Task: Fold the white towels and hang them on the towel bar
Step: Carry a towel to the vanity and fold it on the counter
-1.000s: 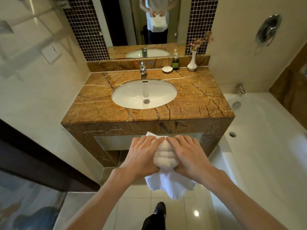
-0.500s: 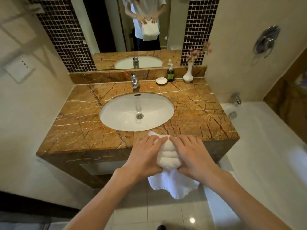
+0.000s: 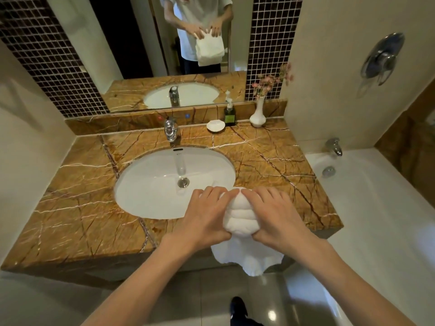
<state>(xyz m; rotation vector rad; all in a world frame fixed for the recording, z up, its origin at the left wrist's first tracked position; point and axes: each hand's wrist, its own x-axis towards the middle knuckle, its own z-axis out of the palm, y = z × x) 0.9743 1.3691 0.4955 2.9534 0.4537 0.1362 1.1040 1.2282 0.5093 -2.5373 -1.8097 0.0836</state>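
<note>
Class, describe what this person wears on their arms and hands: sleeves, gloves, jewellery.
Both the left hand and right hand are bare: no gloves, rings or watch visible. The forearms are uncovered to the frame's edge. The mirror shows a white short-sleeved T-shirt.

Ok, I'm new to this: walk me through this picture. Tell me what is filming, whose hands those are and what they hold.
No machine here. A person wears a camera on the head, so the one view looks down at their own arms. The left hand and right hand grip a bunched white towel between them, over the front edge of a brown marble counter. The counter holds a white sink with a faucet; a soap dish, a pump bottle and a vase stand at the back. The mirror shows the same person from the front.
</note>
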